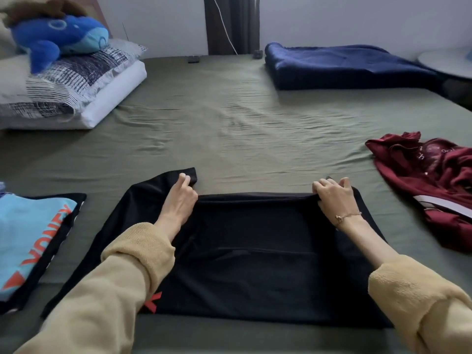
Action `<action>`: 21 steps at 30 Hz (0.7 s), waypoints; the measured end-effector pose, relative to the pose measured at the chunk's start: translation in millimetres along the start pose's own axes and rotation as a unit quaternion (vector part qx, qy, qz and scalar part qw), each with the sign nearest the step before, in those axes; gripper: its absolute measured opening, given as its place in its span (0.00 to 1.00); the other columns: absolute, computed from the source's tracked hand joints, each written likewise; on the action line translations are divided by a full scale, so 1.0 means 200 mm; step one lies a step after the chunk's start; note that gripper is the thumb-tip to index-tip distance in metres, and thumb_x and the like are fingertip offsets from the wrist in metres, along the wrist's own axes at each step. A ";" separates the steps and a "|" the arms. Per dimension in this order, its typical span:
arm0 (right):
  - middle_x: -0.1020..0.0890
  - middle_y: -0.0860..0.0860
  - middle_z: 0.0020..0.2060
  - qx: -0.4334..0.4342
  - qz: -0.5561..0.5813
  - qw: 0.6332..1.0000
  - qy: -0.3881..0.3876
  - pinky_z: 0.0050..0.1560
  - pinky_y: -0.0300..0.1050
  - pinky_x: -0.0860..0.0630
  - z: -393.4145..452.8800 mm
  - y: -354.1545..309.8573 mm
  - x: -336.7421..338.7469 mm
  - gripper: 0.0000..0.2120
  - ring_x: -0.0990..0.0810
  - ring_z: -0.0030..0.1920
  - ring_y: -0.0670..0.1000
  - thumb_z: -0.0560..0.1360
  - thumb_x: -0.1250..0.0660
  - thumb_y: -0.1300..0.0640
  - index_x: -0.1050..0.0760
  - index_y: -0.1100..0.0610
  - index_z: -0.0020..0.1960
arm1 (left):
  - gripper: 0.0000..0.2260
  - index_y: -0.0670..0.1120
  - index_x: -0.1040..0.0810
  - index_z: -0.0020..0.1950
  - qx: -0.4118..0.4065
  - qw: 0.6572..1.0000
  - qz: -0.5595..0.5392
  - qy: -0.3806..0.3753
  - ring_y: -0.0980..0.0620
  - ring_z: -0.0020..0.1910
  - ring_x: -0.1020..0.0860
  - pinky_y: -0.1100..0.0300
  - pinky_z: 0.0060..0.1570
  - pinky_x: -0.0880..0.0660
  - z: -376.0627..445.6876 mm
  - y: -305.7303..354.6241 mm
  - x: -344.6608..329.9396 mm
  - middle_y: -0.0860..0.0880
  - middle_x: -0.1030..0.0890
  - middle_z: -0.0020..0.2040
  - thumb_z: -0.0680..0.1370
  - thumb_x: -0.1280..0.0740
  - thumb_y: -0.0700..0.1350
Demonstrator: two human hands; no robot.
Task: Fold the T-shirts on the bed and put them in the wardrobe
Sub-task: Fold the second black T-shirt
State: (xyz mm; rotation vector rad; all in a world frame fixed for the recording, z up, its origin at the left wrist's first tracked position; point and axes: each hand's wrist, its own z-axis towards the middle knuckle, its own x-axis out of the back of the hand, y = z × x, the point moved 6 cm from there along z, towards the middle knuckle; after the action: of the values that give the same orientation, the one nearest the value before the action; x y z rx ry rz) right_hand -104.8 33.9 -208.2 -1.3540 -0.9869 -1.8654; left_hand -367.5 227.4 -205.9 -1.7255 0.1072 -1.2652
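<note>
On the bed's near edge, centre, lies the black T-shirt, partly folded, both forearms stretched out over it from the near corners of the frame. Left hand palm down, fingers curled, pinching the shirt's far left flap where a sleeve part sticks out toward the far side. Right hand knuckles up, fingers curled over the far folded edge at its right end, gripping it (bracelet on that wrist). Hands well apart, one at each end of the fold. Tan sleeves pushed up past both wrists. Folded light-blue T-shirt at near left edge. Crumpled maroon T-shirt at right edge. Folded navy blanket at far right corner; pillows with blue plush toy at far left corner.
</note>
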 end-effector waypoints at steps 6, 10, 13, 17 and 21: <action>0.21 0.45 0.50 -0.013 -0.069 0.998 -0.003 0.54 0.47 0.48 -0.18 0.01 0.04 0.11 0.25 0.56 0.47 0.74 0.41 0.63 0.29 0.51 0.53 | 0.13 0.52 0.23 0.44 -0.016 0.999 0.049 -0.014 0.51 0.55 0.27 0.50 0.57 0.58 -0.17 0.00 0.03 0.57 0.26 0.37 0.78 0.44 0.38; 0.19 0.45 0.48 -0.022 -0.087 0.996 -0.013 0.61 0.52 0.50 -0.29 0.03 0.05 0.11 0.26 0.58 0.48 0.75 0.43 0.64 0.28 0.51 0.52 | 0.10 0.50 0.30 0.39 -0.024 0.996 0.072 -0.039 0.54 0.51 0.25 0.49 0.60 0.60 -0.27 0.01 0.07 0.57 0.33 0.33 0.77 0.43 0.38; 0.19 0.47 0.48 -0.026 -0.089 0.995 -0.021 0.68 0.54 0.50 -0.35 0.03 0.03 0.12 0.26 0.59 0.50 0.75 0.44 0.65 0.27 0.52 0.52 | 0.10 0.49 0.31 0.38 -0.035 0.994 0.079 -0.060 0.54 0.52 0.24 0.53 0.66 0.62 -0.35 0.04 0.08 0.55 0.36 0.30 0.78 0.44 0.37; 0.22 0.47 0.52 -0.038 -0.097 0.994 -0.031 0.65 0.52 0.41 -0.43 0.05 0.01 0.13 0.28 0.59 0.50 0.76 0.43 0.65 0.27 0.52 0.55 | 0.11 0.47 0.27 0.40 -0.034 0.990 0.078 -0.108 0.48 0.63 0.27 0.51 0.74 0.57 -0.44 0.07 0.06 0.55 0.29 0.34 0.79 0.44 0.39; 0.25 0.47 0.54 -0.049 -0.106 0.992 -0.037 0.62 0.50 0.38 -0.50 0.08 0.03 0.15 0.28 0.59 0.50 0.74 0.41 0.66 0.28 0.52 0.57 | 0.10 0.44 0.23 0.53 -0.042 0.990 0.053 -0.126 0.46 0.67 0.30 0.52 0.74 0.59 -0.53 0.10 0.05 0.54 0.22 0.47 0.80 0.43 0.39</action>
State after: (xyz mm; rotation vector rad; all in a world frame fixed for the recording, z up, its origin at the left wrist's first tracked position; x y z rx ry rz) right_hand -143.6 -59.7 -218.6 -1.4324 -1.1293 -2.0560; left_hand -435.4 143.9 -212.6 -1.9118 0.1035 -0.9684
